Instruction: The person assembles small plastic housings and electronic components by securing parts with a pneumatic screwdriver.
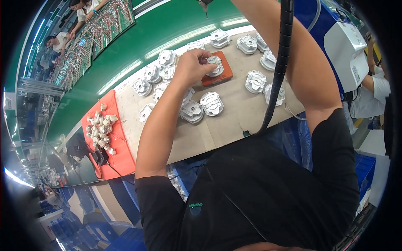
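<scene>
My left hand (193, 66) reaches over the table with its fingers bent and its thumb pressed on a round white plastic housing (216, 69). That housing rests on an orange-brown block (226, 77). Part of it is covered by my fingers. My right forearm (272, 16) runs up past the top edge, so the right hand itself is out of the picture. The tip of a dark powered screwdriver (204, 7) hangs at the top, above and beyond the block. Nearest to my left wrist lie more white housings (191, 110), and one single housing (212, 103) sits in front of the block.
Several housings (256, 81) also stand right of the block and along the back. A black spiral-wrapped cable (279, 71) crosses before my right arm. Small white parts with wires (100, 129) lie on a red mat (122, 155) at left. Other people (63, 42) work beyond.
</scene>
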Demonstrator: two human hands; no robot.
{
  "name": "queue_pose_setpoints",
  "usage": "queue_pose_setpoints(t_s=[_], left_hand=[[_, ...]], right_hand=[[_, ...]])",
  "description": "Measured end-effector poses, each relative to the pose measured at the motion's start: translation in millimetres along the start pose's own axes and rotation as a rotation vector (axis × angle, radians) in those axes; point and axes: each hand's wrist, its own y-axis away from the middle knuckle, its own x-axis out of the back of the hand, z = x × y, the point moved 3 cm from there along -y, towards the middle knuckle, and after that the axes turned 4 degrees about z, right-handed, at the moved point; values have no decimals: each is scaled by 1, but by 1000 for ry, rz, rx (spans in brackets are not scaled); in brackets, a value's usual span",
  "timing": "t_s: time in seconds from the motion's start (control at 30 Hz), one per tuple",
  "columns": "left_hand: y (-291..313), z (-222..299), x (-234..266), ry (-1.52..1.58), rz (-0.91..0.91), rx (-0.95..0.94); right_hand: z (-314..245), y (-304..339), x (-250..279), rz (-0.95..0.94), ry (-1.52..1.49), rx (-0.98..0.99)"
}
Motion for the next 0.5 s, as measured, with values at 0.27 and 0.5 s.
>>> queue_pose_setpoints(t_s=[0.27, 0.5], left_hand=[[-2, -9, -3, 28, 2, 15], [2, -23, 0, 75, -5, 47]], right_hand=[[11, 10, -1, -71, -232, -169], [22, 88, 8, -118, -375, -301]])
